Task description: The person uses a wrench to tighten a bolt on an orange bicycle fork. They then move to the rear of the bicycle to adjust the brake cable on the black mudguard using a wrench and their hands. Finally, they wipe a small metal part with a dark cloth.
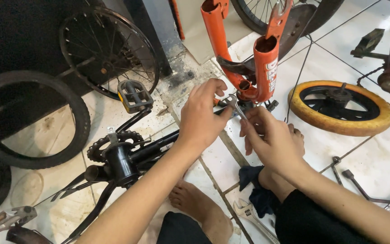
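An orange bicycle fork (258, 58) stands upside down on the white tiled floor, its crown low in the middle. My left hand (201, 115) reaches to the crown, its fingers closed near the head of a small silver wrench (235, 105). My right hand (271, 140) pinches the wrench's lower end just below the fork. The black bicycle frame (127, 158) with crank, chainring and pedal (134, 95) lies to the left of my arms.
A yellow-tyred small wheel (341, 106) lies flat at the right. Black tyres (32, 119) and a spoked wheel (109, 49) lean at the left. An adjustable spanner (249, 214) and a dark cloth (256, 187) lie by my bare foot (197, 203). Metal parts (362, 187) lie at the lower right.
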